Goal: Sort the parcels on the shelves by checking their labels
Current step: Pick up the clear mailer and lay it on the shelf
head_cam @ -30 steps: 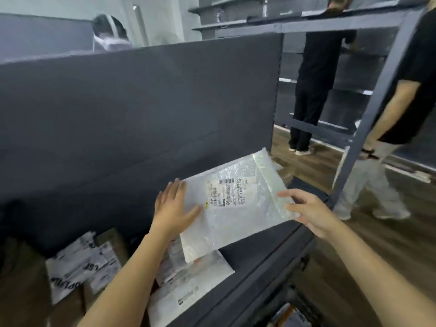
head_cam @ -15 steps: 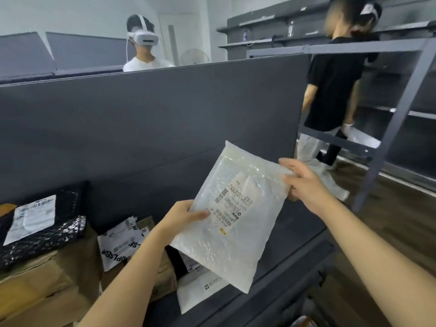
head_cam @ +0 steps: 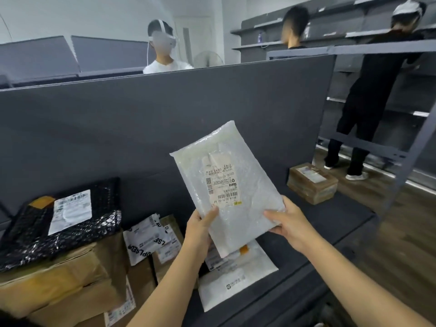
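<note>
White bubble mailer [head_cam: 232,185] held up above dark shelf [head_cam: 330,223], label [head_cam: 223,186] facing camera, upside down. Left hand [head_cam: 200,228] grips near-left edge, thumb on front; right hand [head_cam: 289,224] grasps near-right corner. Below it: white poly mailer [head_cam: 236,277]. Left: cardboard boxes [head_cam: 70,277], black bubble parcel [head_cam: 61,220]. Far right: small taped box [head_cam: 312,182].

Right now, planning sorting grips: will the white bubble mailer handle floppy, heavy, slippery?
The white bubble mailer seems fairly stiff: left hand and right hand grip only its lower corners, yet it stands flat. That suggests light weight too. Its glossy film may slip.
</note>
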